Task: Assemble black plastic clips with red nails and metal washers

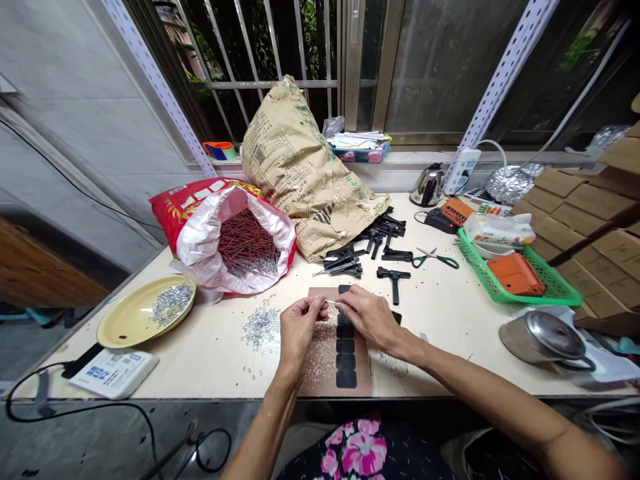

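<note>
My left hand (300, 328) is closed in a pinch above a brown board (362, 381); what sits between its fingertips is too small to make out. My right hand (369, 319) comes in from the other side, its fingers closed on a thin pale stick-like piece (331, 302) that points at the left fingertips. Under the hands, tiny whitish bits (320, 360) are scattered over the board. A column of black rounded squares (345, 362) runs along it, partly covered by my right hand. Left of the board lies a pile of small shiny clear pieces (261, 328).
A red-and-white sack (185, 223) of reddish-brown rods and a large paper sack (295, 180) stand behind. Black T-shaped parts (394, 277) and scissors (436, 259) lie beyond the board. A yellow plate (120, 323) is left; a green basket (555, 293) and metal pot (537, 337) are right.
</note>
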Tool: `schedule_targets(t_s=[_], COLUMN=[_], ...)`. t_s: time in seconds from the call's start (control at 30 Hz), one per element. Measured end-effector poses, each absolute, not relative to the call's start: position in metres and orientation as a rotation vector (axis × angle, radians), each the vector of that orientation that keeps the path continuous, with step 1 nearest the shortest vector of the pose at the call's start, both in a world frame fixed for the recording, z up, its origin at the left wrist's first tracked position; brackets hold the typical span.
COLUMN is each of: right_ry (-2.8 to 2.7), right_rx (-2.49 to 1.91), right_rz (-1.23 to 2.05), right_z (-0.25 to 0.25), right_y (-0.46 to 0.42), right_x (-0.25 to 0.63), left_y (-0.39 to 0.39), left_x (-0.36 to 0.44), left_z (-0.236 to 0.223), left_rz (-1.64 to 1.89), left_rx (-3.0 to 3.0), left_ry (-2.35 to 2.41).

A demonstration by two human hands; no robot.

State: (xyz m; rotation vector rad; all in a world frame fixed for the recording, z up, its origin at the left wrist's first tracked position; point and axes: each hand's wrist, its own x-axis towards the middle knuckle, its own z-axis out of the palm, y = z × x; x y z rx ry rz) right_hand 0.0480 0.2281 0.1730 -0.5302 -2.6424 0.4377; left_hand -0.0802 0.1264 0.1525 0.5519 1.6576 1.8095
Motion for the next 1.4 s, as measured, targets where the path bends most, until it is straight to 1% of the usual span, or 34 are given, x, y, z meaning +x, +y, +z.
schedule_targets(t_s=[0.07, 0.1, 0.3, 0.47, 0.57, 0.77, 1.07, 1.27, 1.4], right_ry=[-2.634, -2.626, -2.655, -2.585, -2.550, -2.525, -2.476, -2.496, -2.488], right_rx=[-0.516, -0.506, -0.494, -0.504, -0.490, -0.498, -0.502, -0.572, -0.571], right_rz=[0.574, 0.589, 0.274, 0.461, 0.503, 0.495, 0.182, 0.248, 0.235], right_z=[0.171, 0.171, 0.172, 0.171, 0.170, 0.171, 0.168, 0.170, 0.168], right_y=[0.230, 0.231, 0.222, 0.220, 0.222, 0.222, 0.212, 0.210, 0.209], right_x=[0.047, 0.047, 0.046, 0.043, 0.042, 0.043, 0.042, 0.045, 0.045], left_y=[0.126, 0.127, 0.128, 0.128, 0.127, 0.127, 0.126, 0.128, 0.129], left_x=[-0.081, -0.082, -0.081, -0.080, -0.082, -0.081, -0.072, -0.068, -0.067], left_z=[0.153, 0.154, 0.156, 0.156, 0.159, 0.161, 0.163, 0.162, 0.162], left_rz=[1.797, 1.787, 1.759, 1.866, 1.860, 1.842, 1.889, 1.986, 1.933], left_rx=[0.505, 0.462, 0.313, 0.210, 0.157, 0.157, 0.199, 0.214, 0.236], left_ry=[1.633, 1.604, 1.516, 1.318, 1.222, 1.236, 1.243, 1.254, 1.269])
